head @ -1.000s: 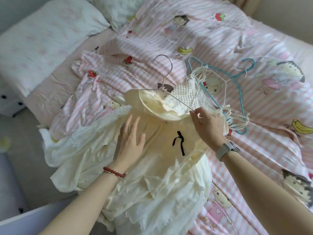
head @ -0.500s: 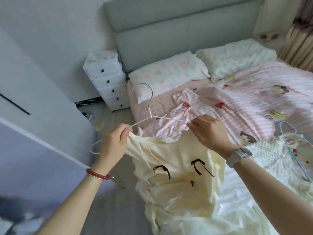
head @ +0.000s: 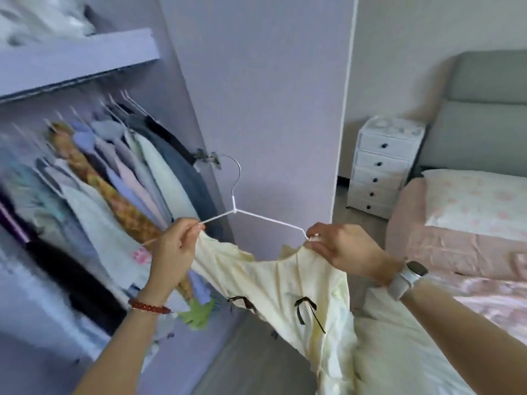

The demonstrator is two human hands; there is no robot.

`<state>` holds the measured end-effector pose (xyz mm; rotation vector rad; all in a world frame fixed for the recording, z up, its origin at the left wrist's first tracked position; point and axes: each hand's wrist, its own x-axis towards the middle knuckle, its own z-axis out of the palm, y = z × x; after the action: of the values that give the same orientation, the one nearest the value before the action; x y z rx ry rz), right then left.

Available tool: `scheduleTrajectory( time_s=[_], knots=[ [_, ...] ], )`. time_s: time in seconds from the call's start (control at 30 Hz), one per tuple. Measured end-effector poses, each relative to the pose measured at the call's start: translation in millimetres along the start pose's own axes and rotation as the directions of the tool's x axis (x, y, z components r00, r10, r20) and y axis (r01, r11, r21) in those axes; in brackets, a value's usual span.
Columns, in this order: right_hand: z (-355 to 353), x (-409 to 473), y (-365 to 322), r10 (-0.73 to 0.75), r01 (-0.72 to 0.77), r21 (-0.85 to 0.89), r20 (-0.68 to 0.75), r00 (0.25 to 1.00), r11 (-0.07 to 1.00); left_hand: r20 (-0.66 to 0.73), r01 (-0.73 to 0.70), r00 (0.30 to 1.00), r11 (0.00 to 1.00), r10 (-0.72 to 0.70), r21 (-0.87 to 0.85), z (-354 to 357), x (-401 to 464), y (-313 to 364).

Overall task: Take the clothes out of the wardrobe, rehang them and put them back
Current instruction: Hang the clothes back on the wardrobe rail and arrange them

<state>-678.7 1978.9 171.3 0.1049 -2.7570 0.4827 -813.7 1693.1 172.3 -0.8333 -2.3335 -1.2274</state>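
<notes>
The left hand (head: 171, 252) and right hand (head: 339, 249) each pinch the dress (head: 285, 286) onto 1 hanger (head: 251, 215) shoulder. This keeps it spread for rehanging in the wardrobe (head: 85, 181).

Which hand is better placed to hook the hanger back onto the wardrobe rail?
Probably the left hand: it pinches the white hanger end nearest the open wardrobe's hanging clothes; the right hand sits on the bed side.
</notes>
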Motion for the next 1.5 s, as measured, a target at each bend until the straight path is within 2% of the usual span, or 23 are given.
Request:
scheduleTrajectory(
  time_s=[0.17, 0.33, 0.47, 0.53, 0.6, 0.7, 0.77, 0.83, 0.97, 1.07, 1.17, 1.27, 1.37, 1.5],
  knots=[
    [42, 66, -87, -0.195, 0.189, 0.157, 0.024, 0.98, 0.969, -0.178, 0.158, 0.973, 0.986, -0.145, 0.062, -90, -25, -61],
    [73, 121, -158, -0.315, 0.278, 0.252, 0.12, 0.941, 0.927, -0.35, 0.253, 0.914, 0.963, -0.207, 0.092, -160, -61, -89],
    [92, 156, -208, -0.431, 0.369, 0.266, 0.232, 0.872, 0.89, -0.442, 0.384, 0.843, 0.918, -0.306, 0.096, -204, -87, -105],
    [98, 172, -233, -0.5, 0.416, 0.312, 0.273, 0.822, 0.854, -0.506, 0.424, 0.809, 0.893, -0.298, 0.152, -222, -92, -111],
    [102, 186, -259, -0.571, 0.447, 0.392, 0.297, 0.765, 0.804, -0.566, 0.474, 0.775, 0.85, -0.28, 0.228, -239, -88, -116],
    [110, 207, -297, -0.659, 0.43, 0.552, 0.324, 0.679, 0.714, -0.634, 0.598, 0.711, 0.735, -0.303, 0.32, -264, -72, -127],
    [120, 220, -320, -0.675, 0.426, 0.59, 0.298, 0.675, 0.686, -0.684, 0.695, 0.637, 0.648, -0.356, 0.311, -280, -60, -129],
    [133, 233, -342, -0.659, 0.418, 0.59, 0.275, 0.7, 0.69, -0.742, 0.728, 0.586, 0.613, -0.325, 0.306, -296, -47, -124],
    [164, 256, -377, -0.592, 0.337, 0.622, 0.26, 0.763, 0.707, -0.798, 0.67, 0.6, 0.576, -0.05, 0.468, -326, -22, -101],
    [179, 272, -402, -0.525, 0.255, 0.678, 0.225, 0.821, 0.69, -0.754, 0.621, 0.65, 0.508, 0.091, 0.597, -343, 0, -92],
    [186, 291, -430, -0.452, 0.228, 0.682, 0.169, 0.876, 0.695, -0.682, 0.61, 0.723, 0.363, 0.107, 0.704, -357, 20, -93],
    [192, 311, -459, -0.351, 0.161, 0.691, 0.143, 0.925, 0.705, -0.641, 0.617, 0.767, 0.241, 0.03, 0.749, -368, 36, -107],
    [200, 334, -484, -0.264, 0.127, 0.67, 0.107, 0.958, 0.731, -0.632, 0.623, 0.775, 0.182, -0.01, 0.761, -374, 39, -127],
    [215, 368, -504, -0.233, 0.104, 0.612, 0.134, 0.963, 0.784, -0.619, 0.601, 0.779, 0.157, 0.104, 0.783, -376, 37, -141]
  ],
)
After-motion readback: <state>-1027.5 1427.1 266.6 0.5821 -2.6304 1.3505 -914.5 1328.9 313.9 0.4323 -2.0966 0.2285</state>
